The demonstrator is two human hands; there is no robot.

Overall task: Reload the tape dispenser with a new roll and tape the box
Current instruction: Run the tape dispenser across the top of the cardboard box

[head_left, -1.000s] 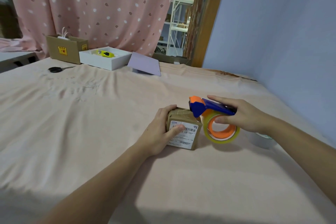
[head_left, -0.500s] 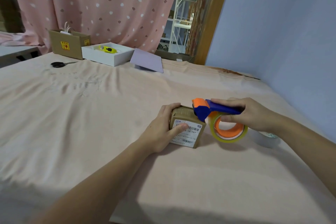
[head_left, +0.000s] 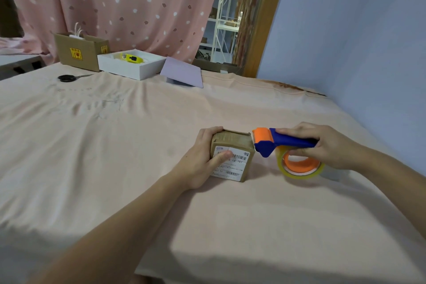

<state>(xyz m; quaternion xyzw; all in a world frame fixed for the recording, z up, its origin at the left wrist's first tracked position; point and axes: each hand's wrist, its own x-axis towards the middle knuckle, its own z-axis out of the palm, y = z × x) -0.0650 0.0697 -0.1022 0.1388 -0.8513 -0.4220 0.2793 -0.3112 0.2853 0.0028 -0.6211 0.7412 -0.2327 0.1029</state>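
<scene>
Your left hand (head_left: 202, 163) clamps the box (head_left: 232, 157) at mid-frame so it can't slide, while your right hand (head_left: 322, 145), fingers closed round the tape dispenser (head_left: 283, 143), holds its roller beside the box's right edge.

The small brown cardboard box (head_left: 232, 154) sits just right of the frame's centre on the pink cloth, its white barcode label facing me and its top flaps shut. Just to its right I hold the tape dispenser (head_left: 284, 143), blue handle level and orange roller end almost at the box's upper right corner. A clear tape roll (head_left: 300, 168) on an orange core hangs under the handle.
</scene>
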